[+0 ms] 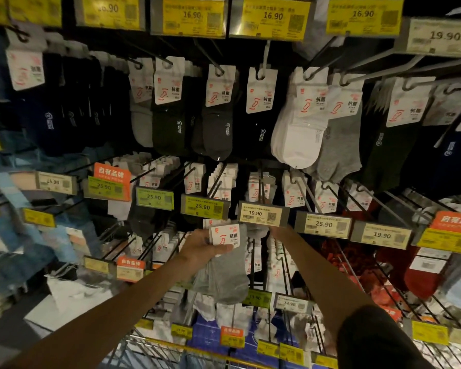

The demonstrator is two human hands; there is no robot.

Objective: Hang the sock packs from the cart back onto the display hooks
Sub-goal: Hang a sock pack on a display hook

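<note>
My left hand (201, 247) grips a grey sock pack (225, 267) by its white header card, held up in front of the middle row of display hooks. My right hand (273, 230) reaches up behind the 19.90 price tag (261, 214); its fingers are hidden by the tag and the hanging packs. The hook (261, 182) above that tag carries several white-carded packs. The cart (155, 350) shows only as a wire rim at the bottom.
Rows of hooks with hanging sock packs fill the wall: dark, white (298, 129) and grey pairs on top, white-carded packs below. Yellow and cream price tags jut out from the hook ends. Red packs (357, 251) hang at the right.
</note>
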